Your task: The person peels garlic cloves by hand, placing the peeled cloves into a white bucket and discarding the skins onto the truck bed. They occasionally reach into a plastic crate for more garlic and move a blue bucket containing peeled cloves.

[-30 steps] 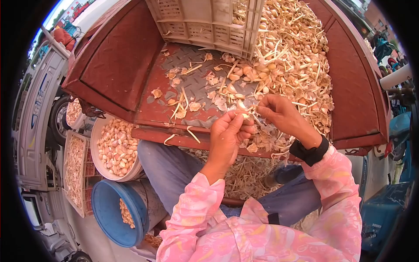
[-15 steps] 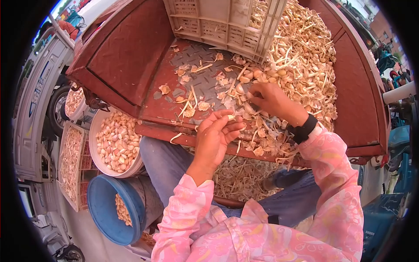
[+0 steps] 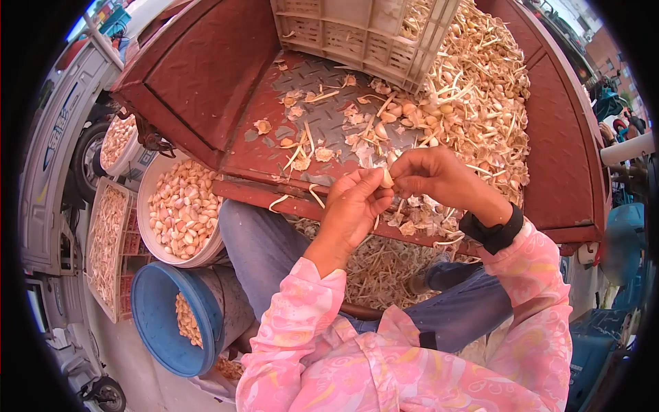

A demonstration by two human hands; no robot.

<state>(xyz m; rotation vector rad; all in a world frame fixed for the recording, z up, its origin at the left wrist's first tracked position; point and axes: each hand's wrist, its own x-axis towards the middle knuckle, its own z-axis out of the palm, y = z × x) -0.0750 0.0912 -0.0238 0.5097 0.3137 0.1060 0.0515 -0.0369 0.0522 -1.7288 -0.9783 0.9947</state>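
Both hands meet over the front edge of the red truck bed point(image 3: 240, 159). My left hand point(image 3: 353, 206) pinches a pale garlic clove point(image 3: 386, 180) between thumb and fingers. From the right, my right hand point(image 3: 429, 177) reaches the same clove, its thumb and fingertips closed against it. Thin papery skin sticks up beside the fingertips. Loose cloves, stems and skins lie just beyond the hands, joining a big garlic heap point(image 3: 480, 103) at the right of the bed.
A cream plastic crate point(image 3: 357, 38) stands tilted at the back of the bed. On the left are a white bucket of cloves point(image 3: 182, 213), a blue bucket point(image 3: 154, 316) with some cloves, and a low crate point(image 3: 108, 247). Vehicles stand farther left; garlic waste lies below the bed.
My right hand has moved from the loose garlic toward my left hand, and their fingertips now meet at a clove. The view has shifted slightly.
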